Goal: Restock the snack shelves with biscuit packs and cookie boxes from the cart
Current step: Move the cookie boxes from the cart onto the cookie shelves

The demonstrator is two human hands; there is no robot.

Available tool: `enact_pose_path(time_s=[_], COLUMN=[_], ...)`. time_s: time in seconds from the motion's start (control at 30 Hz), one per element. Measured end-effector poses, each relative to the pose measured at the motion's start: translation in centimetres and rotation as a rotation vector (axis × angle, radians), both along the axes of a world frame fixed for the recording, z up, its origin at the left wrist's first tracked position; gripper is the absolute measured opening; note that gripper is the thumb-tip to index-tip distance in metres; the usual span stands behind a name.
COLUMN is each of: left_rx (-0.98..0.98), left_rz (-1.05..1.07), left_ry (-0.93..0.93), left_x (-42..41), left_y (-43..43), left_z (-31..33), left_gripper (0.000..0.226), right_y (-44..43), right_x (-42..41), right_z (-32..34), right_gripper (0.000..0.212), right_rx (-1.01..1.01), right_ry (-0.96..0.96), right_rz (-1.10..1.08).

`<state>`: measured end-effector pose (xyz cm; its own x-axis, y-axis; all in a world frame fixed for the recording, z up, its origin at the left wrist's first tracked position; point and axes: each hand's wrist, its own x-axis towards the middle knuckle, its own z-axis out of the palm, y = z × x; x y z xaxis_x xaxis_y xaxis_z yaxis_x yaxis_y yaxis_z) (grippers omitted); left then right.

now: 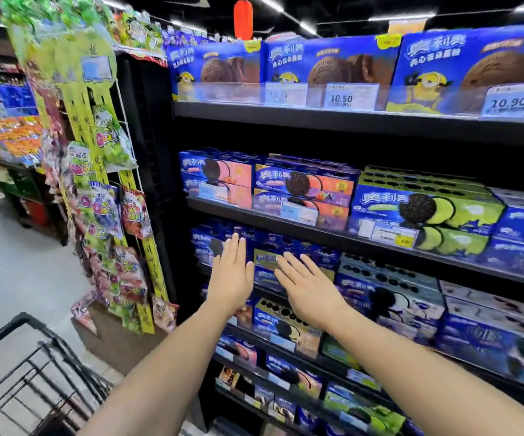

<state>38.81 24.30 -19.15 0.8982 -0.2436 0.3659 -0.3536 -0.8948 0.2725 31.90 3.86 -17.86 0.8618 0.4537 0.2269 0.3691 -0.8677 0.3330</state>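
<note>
Blue cookie boxes (265,258) pack the shelves (238,215) just ahead of the left hand (231,278) and right hand (309,291), both spread flat and empty, and the cart (2,330) below the left hand shows no packs, so restocking looks nearly done.

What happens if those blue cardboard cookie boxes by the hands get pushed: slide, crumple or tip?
Likely slide: the blue cardboard cookie boxes look stiff and flat-sided. Tipping seems unlikely, as they lie low and packed side by side.

cart (23,315): cut by left edge | bottom-shelf boxes (361,413): print blurred
</note>
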Motion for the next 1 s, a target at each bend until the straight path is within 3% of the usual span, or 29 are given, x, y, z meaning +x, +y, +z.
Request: enact_pose_path(time_s=[0.23,0.53,0.73,1.0], left_rx=[-0.036,-0.09,-0.094,0.118], left_rz=[0.015,0.032,0.036,-0.314], left_ry=[0.14,0.181,-0.008,-0.243], left_x=[0.6,2.2,-0.2,-5.1], left_y=[-1.1,-2.9,-5.9,-14.7], left_z=[-5.4,-6.7,-6.4,-5.9], left_gripper=[0.063,0.065,0.064,0.059], right_y=[-2.1,-4.0,-7.4,-15.0], right_x=[-0.7,-2.0,-4.4,-9.0], right_z=[-5.0,-5.5,-3.2,-2.3], right_gripper=[0.064,0.063,0.065,0.061], right_rx=[0.038,0.029,0.058,0.048], right_ry=[0.084,0.062,-0.053,-0.123], right_rz=[-0.189,-0.166,-0.2,-0.375])
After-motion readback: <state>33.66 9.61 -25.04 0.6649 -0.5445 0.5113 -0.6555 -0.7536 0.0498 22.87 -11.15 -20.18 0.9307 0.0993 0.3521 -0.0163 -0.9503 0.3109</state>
